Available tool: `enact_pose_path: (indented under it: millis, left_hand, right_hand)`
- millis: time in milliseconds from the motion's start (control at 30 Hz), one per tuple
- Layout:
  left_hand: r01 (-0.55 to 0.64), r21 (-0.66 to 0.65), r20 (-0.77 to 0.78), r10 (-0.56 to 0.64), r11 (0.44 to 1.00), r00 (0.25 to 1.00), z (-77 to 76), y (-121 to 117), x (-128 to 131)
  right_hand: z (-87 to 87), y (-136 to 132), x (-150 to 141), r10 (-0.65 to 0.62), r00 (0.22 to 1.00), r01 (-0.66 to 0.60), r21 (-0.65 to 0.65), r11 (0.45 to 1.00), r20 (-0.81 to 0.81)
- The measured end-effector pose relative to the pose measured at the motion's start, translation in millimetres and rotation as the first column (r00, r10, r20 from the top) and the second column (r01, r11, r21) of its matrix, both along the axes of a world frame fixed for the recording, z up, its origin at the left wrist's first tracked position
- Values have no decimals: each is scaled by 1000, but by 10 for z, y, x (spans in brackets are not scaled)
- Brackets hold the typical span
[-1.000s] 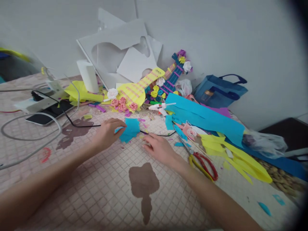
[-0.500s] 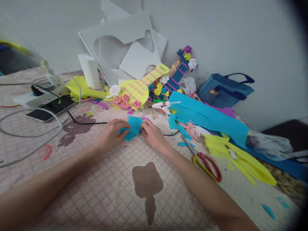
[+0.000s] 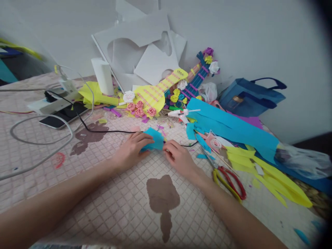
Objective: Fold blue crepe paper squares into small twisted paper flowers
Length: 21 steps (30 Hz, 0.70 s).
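A small piece of blue crepe paper (image 3: 155, 138) is held between my two hands, low over the table's middle. My left hand (image 3: 136, 147) grips its left side, fingers over the top and thumb beneath. At the paper's right edge, my right hand (image 3: 177, 154) pinches with fingertips together; part of the paper there is hidden. Behind the hands, a black cord (image 3: 111, 131) runs across the table. A white glue gun (image 3: 178, 113) lies farther back, and scissors (image 3: 228, 181) with red and yellow handles rest right of my right hand.
Yellow (image 3: 153, 95) and dark-blue (image 3: 197, 81) paper guitars with paper flowers lean at the back. Long blue crepe paper (image 3: 233, 128) and yellow crepe paper (image 3: 275, 173) lie right. A power strip (image 3: 52, 103), phone (image 3: 61, 119) and grey cable (image 3: 70, 135) occupy the left.
The view has shifted slightly, so the scene sits farther right. My left hand has moved further over the blue paper, which is turned and looks more folded.
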<state>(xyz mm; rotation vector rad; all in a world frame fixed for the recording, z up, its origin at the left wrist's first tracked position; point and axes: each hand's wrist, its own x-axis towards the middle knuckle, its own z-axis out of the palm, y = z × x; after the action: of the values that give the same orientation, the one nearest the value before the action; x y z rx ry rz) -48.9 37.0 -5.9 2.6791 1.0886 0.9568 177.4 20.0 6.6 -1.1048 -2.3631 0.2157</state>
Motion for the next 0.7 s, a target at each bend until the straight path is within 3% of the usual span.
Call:
enact_pose_path:
  millis: [167,267,367,500,700]
  left_hand:
    - [280,-6,-61,-280,960,958,68,-167,51]
    - [367,-9,-89,-366,930,926,72,-225,82]
    - [369,-59,-42,-372,927,927,54,-234,113]
    - [297,-118,86,-288,948,954,26,-246,146]
    - [307,-106,-12,-310,946,951,6,-284,157]
  right_hand:
    - [9,-254,149,152,985,-149,-48,988,78]
    - [-37,-338,202,184,981,-173,-146,974,64]
    - [-78,-347,202,159,987,-156,-214,964,-2]
    - [-105,-310,180,148,989,-151,-213,965,-30]
    - [-114,-327,224,148,988,-153,-232,961,-40]
